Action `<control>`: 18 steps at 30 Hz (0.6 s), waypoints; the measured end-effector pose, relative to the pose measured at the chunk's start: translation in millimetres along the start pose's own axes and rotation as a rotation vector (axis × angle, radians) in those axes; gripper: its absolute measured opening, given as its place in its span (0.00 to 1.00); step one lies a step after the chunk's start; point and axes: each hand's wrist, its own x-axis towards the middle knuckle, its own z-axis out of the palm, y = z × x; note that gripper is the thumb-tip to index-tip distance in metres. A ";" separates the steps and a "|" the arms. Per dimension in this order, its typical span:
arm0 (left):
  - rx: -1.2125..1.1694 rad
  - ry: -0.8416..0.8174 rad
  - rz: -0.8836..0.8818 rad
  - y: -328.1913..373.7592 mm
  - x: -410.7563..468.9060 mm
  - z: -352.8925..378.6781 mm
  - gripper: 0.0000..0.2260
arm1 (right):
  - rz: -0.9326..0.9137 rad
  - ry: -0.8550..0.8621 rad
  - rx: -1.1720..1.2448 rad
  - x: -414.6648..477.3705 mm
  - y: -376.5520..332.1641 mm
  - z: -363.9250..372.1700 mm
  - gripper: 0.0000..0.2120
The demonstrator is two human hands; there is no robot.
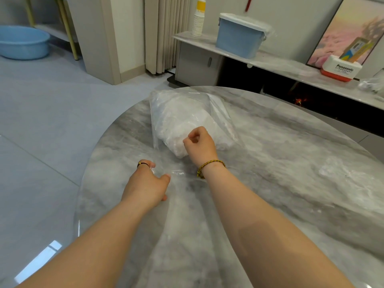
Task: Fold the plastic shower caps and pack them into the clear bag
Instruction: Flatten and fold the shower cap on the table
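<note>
Grey marble-look table (pixel 291 163), rounded edge, seen from the head camera. 1 clear bag (pixel 218 113) lies on it near the middle, toward the far-left rim, bulging with white crumpled shower caps (pixel 176 129) already inside; the packed mass fills the bag's body and its near end points toward the person. Right hand (pixel 199 144) sits at that near end, touching the bag: fingers clenched into a loose fist, thumb tip pressed to forefinger in a pinch on the bag's film, though the film is too clear to trace between the fingertips. Braided yellow-and-black bracelet (pixel 209 164) on the right wrist. Left hand (pixel 145 183) is lower and to the left, down on the tabletop, forefinger stretched forward with a black-and-yellow ring band (pixel 142 164), thumb spread, the other fingers tucked under. Crinkled clear film (pixel 176 173) glints at the forefinger and thumb; cannot tell whether the hand grips it or only presses it, nor whether it is the bag's mouth or a loose cap. Both forearms bare. Beyond the table: a long shelf (pixel 291 67) carrying 1 stack of paper cups (pixel 198 21), 1 blue lidded storage bin (pixel 239 36), 1 white-and-red Panasonic box (pixel 340 68) and a leaning framed picture (pixel 353 28). Blue basin (pixel 22 42) on the floor, far left.
</note>
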 end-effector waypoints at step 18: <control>0.353 0.137 0.788 11.1 -34.1 15.9 0.15 | -0.099 -0.046 -0.108 -52.0 2.4 -37.7 0.16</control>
